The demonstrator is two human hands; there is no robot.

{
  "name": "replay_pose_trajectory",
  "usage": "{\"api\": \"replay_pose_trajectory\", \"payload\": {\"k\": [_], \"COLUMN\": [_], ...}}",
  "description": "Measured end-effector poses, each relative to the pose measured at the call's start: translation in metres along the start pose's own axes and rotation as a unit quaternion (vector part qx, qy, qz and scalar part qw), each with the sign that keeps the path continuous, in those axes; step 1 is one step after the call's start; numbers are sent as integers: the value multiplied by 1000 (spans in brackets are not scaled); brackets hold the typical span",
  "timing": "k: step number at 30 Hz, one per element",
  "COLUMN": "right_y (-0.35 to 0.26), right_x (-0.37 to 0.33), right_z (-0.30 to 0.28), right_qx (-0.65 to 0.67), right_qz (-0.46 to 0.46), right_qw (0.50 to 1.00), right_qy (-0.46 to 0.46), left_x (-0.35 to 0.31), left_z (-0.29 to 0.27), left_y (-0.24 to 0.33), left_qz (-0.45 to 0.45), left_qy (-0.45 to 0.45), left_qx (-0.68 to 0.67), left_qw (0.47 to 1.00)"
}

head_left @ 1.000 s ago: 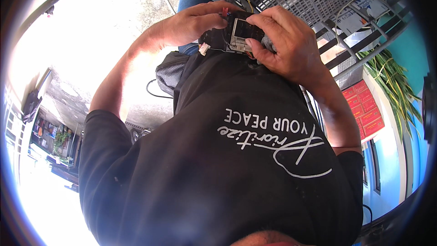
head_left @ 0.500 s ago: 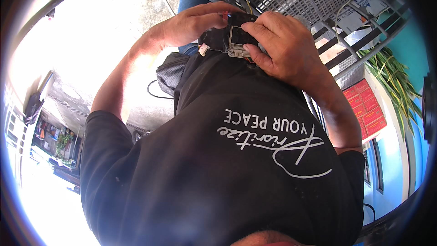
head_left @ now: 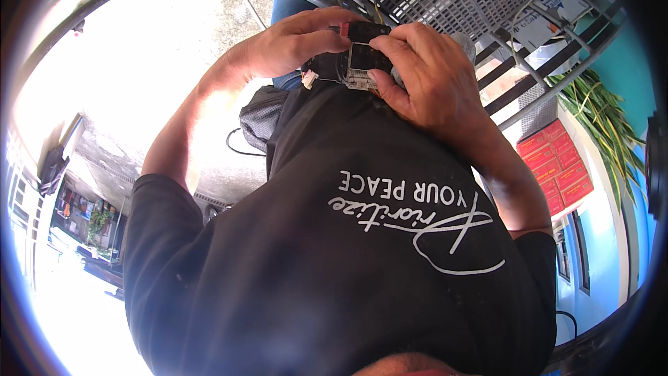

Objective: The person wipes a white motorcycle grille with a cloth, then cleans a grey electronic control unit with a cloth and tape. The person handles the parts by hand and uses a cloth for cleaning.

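Left hand: the left hand grasped the black casing from about ten o'clock, its thumb side uppermost.
Right hand: the right hand held the pale-framed panel from three o'clock, thumb and forefinger on its near edge.
Step in hand: seemingly a close two-handed adjustment of the panel against the casing; the glare and small scale left their joint uncertain.
Next move: it appeared to call for steady left support and light right fingertip pressure.
Panel and casing: between both hands, above the black shirt.
Plugs: a red plug at the panel's eleven o'clock; a white plug at eight.
Beyond: a bag at eight, red boxes at four.
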State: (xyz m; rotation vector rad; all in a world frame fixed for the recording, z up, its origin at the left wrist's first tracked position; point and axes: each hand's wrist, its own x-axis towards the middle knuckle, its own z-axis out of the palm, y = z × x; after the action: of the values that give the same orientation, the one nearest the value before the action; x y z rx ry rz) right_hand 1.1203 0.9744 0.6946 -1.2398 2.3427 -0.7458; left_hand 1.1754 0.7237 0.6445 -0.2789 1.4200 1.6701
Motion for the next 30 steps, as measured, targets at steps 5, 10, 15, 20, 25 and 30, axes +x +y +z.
{"api": "replay_pose_trajectory", "payload": {"k": [5, 10, 15, 20, 25, 30], "right_y": [0, 1, 0, -4, -5, -4], "right_x": [1, 1, 1, 4, 9, 15], "right_z": [-2, 0, 2, -2, -9, -13], "right_qx": [3, 11, 21, 14, -3, -2], "right_qz": [7, 16, 28, 20, 10, -11], "right_qw": [1000, 1000, 999, 1000, 1000, 1000], "right_qy": [-5, -13, -15, -18, -28, -20], "left_x": [2, 3, 3, 5, 5, 6], "left_z": [0, 0, -2, -3, -2, -1], "left_y": [0, -2, -4, -6, -7, -6], "left_qz": [-14, -5, 9, 28, 45, 34], "left_qy": [13, 13, 5, -29, -23, -14], "left_qx": [-47, -43, -33, -6, 35, 27], "left_qw": [999, 999, 999, 999, 998, 999]}}
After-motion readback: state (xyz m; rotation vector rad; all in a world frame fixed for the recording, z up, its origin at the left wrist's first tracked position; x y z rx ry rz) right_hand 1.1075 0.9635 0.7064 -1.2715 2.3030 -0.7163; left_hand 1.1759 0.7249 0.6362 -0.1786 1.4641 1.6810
